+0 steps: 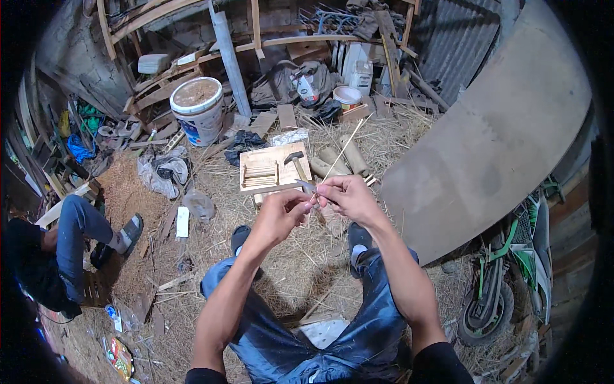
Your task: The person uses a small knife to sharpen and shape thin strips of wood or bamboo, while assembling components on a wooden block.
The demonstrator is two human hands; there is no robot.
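Note:
Between my two hands is a thin pale stalk [346, 146], slanting up and away to the right. My left hand [279, 214] pinches near its lower end with thumb and fingertips. My right hand [348, 197] is closed around the stalk just beside it, fingertips almost touching the left ones. A small grey pointed blade [304, 184] shows at the fingers; which hand holds it I cannot tell. Just beyond lies a hammer [293, 157], its head resting on a light wooden board [276, 153]. On that board, several thin sticks [260, 175] form a small frame.
Straw covers the ground. Rolled tan pieces [353, 153] lie past my right hand. A large bucket [197, 110] stands far left, a smaller tub [347, 97] at the back. A big curved sheet [486, 128] leans at right above a green motorbike [518, 262]. Another person [73, 246] sits at left.

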